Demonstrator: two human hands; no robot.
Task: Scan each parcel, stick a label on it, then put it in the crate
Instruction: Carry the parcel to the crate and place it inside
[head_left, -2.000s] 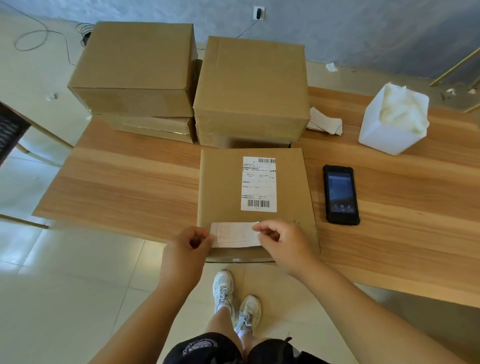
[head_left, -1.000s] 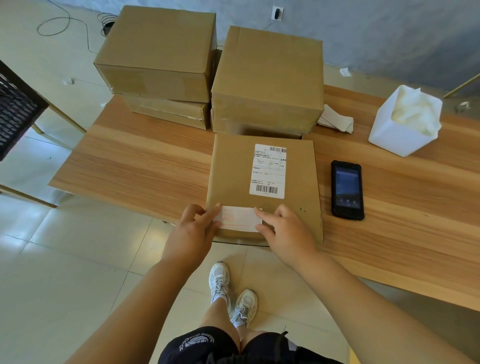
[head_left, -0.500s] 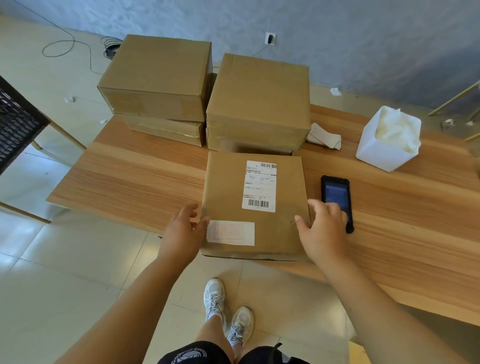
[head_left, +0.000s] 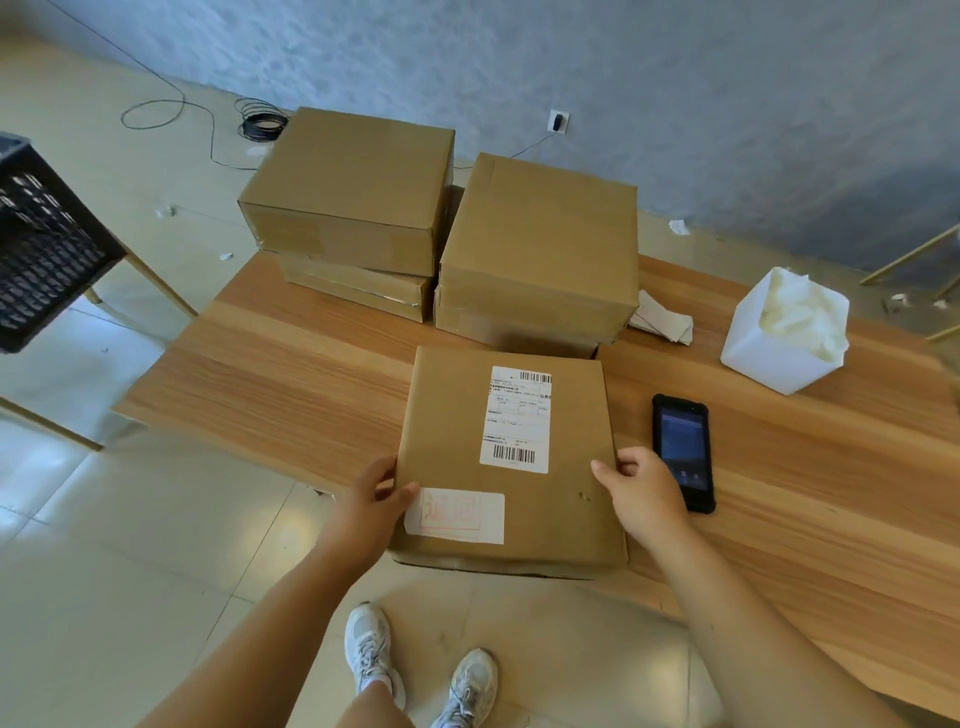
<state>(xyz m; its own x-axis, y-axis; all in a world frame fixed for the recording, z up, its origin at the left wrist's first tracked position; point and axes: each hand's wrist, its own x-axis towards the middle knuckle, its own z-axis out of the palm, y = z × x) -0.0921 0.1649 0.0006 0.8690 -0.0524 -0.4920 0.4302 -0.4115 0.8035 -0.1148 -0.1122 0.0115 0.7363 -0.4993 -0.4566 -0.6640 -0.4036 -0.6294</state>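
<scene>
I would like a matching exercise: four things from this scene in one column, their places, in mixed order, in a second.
Things:
1. black handheld scanner
2. white plastic tub
3. black plastic crate
4. small white red-printed label
Places:
A. left of the wooden table
B. on the flat brown cardboard parcel
C. just right of the parcel
D. table's far right
Pairs: 1-C, 2-D, 3-A, 4-B

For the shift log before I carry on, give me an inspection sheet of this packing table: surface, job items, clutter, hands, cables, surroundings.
Surface: wooden table.
Job's things: parcel overhanging the near edge, shipping label and small sticker on top; stacked boxes behind; scanner to its right; black crate at left.
Clutter: white bin of paper, loose slips.
Hands: left hand and right hand grip the parcel's sides.
Cables: coiled cable on floor, plug in wall socket.
Surroundings: tiled floor, grey wall.
</scene>
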